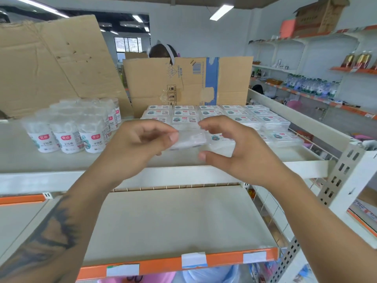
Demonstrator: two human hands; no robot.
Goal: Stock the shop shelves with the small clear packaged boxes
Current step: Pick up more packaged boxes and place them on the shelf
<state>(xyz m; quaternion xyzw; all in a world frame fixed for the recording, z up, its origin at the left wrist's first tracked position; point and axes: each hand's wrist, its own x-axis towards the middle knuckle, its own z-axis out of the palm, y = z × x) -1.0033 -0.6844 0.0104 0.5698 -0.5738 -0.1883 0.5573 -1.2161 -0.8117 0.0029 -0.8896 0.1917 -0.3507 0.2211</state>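
Your left hand point(140, 139) pinches a small clear plastic packaged box point(188, 139); your right hand point(228, 148), fingers curved apart, hovers just beside its other end. Beyond your hands, rows of labelled clear boxes point(220, 117) already fill much of the white top shelf point(302, 156); front-row space remains unfilled.

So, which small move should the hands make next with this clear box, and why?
Probably set the clear box down in the front row, left of the box already there. The left hand pinches it just above the top shelf; the right hand is open beside it, and the rows behind look full.
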